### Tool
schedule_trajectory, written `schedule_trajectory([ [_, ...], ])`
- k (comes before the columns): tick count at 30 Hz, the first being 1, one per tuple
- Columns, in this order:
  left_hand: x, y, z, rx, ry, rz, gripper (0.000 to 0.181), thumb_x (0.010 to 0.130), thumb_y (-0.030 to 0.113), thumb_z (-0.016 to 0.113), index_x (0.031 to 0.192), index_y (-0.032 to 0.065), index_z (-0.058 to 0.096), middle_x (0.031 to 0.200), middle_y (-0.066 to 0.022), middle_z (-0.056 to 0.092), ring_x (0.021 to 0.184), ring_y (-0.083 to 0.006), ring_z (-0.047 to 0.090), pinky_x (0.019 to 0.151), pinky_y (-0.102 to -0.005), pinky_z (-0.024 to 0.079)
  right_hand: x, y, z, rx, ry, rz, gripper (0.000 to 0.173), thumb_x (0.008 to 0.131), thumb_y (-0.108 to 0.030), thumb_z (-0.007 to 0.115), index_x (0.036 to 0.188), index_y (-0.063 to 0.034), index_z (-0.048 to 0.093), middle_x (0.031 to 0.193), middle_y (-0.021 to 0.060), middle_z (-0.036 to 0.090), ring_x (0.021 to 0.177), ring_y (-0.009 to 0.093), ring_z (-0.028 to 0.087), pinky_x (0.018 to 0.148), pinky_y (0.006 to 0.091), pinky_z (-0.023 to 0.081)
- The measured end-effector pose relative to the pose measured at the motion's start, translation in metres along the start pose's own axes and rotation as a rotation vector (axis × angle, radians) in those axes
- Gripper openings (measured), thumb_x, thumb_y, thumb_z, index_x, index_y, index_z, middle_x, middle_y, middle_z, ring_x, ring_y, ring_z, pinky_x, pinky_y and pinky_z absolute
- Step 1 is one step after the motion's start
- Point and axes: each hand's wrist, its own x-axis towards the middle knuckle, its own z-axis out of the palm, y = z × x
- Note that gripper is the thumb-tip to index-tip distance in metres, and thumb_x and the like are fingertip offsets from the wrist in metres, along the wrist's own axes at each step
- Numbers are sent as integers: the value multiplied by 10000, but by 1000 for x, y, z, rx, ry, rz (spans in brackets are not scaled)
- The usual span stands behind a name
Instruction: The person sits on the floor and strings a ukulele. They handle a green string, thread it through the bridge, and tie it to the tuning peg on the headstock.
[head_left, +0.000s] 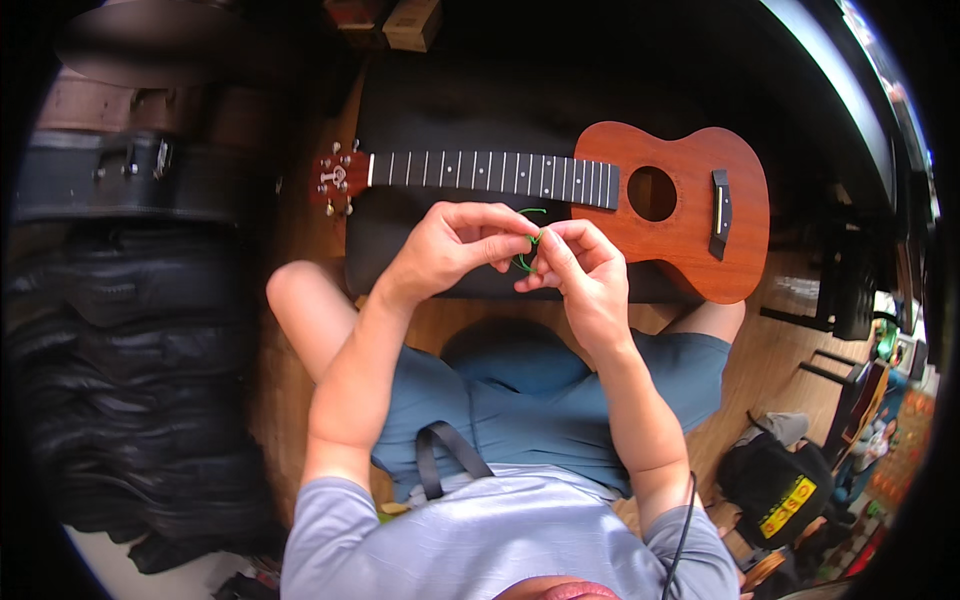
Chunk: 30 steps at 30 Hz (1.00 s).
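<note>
Both hands meet in front of me, fingertips nearly touching, over the near edge of a black padded surface (465, 90). A thin, loosely looped green string (523, 264) is pinched between them. My left hand (457, 240) grips it by thumb and index finger; one loose end sticks up beyond these fingertips. My right hand (589, 262) pinches the same string, its lower fingers curled. Just beyond lies a brown wooden ukulele (682, 255), face up, headstock (339, 177) to the left. Its dark fretboard (495, 171) and bridge (720, 214) show no strings.
Black instrument cases (67, 176) and dark padded bags (157, 360) stack along my left. Small boxes (412, 22) stand at the far edge. On the right floor lies a black bag (776, 480) with a yellow patch bearing writing. A person (874, 442) appears blurred at the far right.
</note>
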Motion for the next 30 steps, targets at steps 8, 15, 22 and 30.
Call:
schedule_trajectory([
  [8,-1,-1,0,-15,-6,38,153,915,100,738,1027,-3,755,923,-41,719,827,-97,646,713,-234,526,-3,5,0,-21,21,-61,166,997,-123,642,1048,34,627,857,95,675,720,167,693,707,298,614],
  [15,-3,-3,8,118,150,75,177,862,-26,742,1027,8,688,898,-14,664,841,-75,634,779,-236,537,-2,6,1,-77,33,-85,170,991,-103,646,1075,46,643,866,103,681,750,172,700,724,302,617],
  [22,-2,-8,9,386,198,235,235,886,33,739,1119,13,716,916,-16,689,824,-76,648,759,-234,545,0,8,2,-123,34,-99,188,1004,-88,616,1128,53,631,894,118,692,802,189,713,747,326,627],
  [30,-2,-3,3,152,143,140,288,905,42,730,1190,14,699,1046,-60,728,878,-100,673,794,-251,563,1,10,3,-112,16,-108,238,1023,-100,584,1200,57,611,908,118,693,846,197,713,758,342,632],
])
